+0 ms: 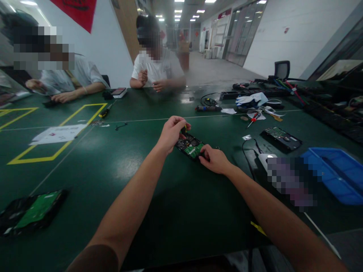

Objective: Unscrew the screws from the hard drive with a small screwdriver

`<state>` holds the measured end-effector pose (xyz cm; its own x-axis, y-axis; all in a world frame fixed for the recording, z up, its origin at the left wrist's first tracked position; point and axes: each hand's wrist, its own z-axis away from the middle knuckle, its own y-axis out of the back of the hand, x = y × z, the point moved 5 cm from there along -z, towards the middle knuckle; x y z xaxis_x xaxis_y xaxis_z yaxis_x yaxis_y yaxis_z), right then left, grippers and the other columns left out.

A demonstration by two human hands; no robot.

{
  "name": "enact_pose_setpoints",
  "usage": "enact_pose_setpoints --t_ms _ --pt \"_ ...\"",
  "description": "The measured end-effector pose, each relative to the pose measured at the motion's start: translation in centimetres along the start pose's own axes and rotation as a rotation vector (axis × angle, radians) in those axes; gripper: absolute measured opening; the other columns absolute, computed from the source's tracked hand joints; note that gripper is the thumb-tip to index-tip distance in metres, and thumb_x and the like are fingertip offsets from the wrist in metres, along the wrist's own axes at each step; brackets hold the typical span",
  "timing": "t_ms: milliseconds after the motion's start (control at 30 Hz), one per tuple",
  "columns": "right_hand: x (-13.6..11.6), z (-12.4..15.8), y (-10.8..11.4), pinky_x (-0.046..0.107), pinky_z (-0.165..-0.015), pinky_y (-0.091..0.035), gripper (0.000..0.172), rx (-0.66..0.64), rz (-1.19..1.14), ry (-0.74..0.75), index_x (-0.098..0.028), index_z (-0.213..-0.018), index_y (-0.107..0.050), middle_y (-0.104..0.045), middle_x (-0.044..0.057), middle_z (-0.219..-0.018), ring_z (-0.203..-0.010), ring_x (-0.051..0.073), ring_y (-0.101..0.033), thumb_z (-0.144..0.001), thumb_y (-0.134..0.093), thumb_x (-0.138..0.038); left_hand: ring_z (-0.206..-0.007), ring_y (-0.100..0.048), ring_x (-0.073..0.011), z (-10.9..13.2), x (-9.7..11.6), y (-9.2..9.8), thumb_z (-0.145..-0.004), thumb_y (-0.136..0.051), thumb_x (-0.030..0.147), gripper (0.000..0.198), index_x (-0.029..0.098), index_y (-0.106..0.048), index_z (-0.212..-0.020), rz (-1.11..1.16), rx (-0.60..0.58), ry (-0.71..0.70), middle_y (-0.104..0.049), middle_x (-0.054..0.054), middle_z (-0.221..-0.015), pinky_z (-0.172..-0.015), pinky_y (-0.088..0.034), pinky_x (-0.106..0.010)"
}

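Note:
A black hard drive (pixel 190 146) with a green circuit board facing up lies on the green table (pixel 119 166) in front of me. My left hand (pixel 172 132) hovers over its far end, fingers pinched round a small yellow-tipped tool that I cannot make out clearly. My right hand (pixel 214 159) rests on the drive's near right corner, fingers curled against its edge and holding it in place.
Another hard drive (pixel 31 212) lies at the near left, a third (pixel 281 138) at the right beside a blue tray (pixel 334 172). Cables, a red screwdriver (pixel 253 120) and papers sit at the back right. Two people sit across the table. Yellow tape marks the left.

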<state>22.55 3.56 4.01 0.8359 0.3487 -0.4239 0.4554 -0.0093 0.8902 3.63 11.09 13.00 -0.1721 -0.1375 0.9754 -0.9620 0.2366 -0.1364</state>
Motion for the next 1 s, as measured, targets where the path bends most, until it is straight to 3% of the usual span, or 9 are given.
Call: enact_pose_setpoints --t_ms 400,567,800,1000 --pt "-0.12 0.03 0.20 0.027 -0.061 -0.032 0.022 -0.006 -0.008 -0.002 -0.022 -0.113 -0.052 -0.062 -0.003 -0.078 -0.065 0.014 -0.056 -0.097 -0.060 -0.034 -0.089 -0.060 -0.0176 -0.17 0.25 0.46 -0.087 -0.065 0.032 0.016 0.021 -0.076 -0.091 -0.121 0.034 -0.081 -0.068 -0.007 -0.103 -0.054 -0.047 -0.021" --pt "-0.05 0.02 0.13 0.027 -0.061 -0.032 0.021 -0.002 -0.015 -0.002 -0.022 -0.113 -0.053 -0.062 -0.003 -0.077 -0.065 0.014 -0.056 -0.097 -0.060 -0.034 -0.087 -0.062 -0.0174 0.01 0.38 0.17 -0.087 -0.064 0.028 0.018 0.023 -0.073 -0.101 -0.052 0.008 -0.039 -0.067 -0.006 -0.098 -0.053 -0.047 -0.021" --pt "0.18 -0.03 -0.04 0.027 -0.062 -0.033 0.022 0.007 -0.019 0.006 -0.022 -0.113 -0.053 -0.062 -0.004 -0.077 -0.065 0.014 -0.056 -0.097 -0.060 -0.035 -0.089 -0.064 -0.0170 0.06 0.28 -0.30 -0.089 -0.061 0.024 0.014 0.020 -0.074 -0.093 0.090 -0.060 -0.007 -0.068 -0.008 -0.098 -0.061 -0.054 -0.024" --pt "0.22 -0.05 -0.04 0.027 -0.062 -0.032 0.022 0.015 -0.031 0.012 -0.023 -0.112 -0.052 -0.062 -0.004 -0.076 -0.064 0.014 -0.055 -0.096 -0.061 -0.034 -0.087 -0.062 -0.0156 -0.03 0.25 -0.17 -0.087 -0.070 0.036 0.018 0.021 -0.076 -0.094 -0.016 -0.034 -0.059 -0.070 -0.007 -0.101 -0.059 -0.054 -0.022"
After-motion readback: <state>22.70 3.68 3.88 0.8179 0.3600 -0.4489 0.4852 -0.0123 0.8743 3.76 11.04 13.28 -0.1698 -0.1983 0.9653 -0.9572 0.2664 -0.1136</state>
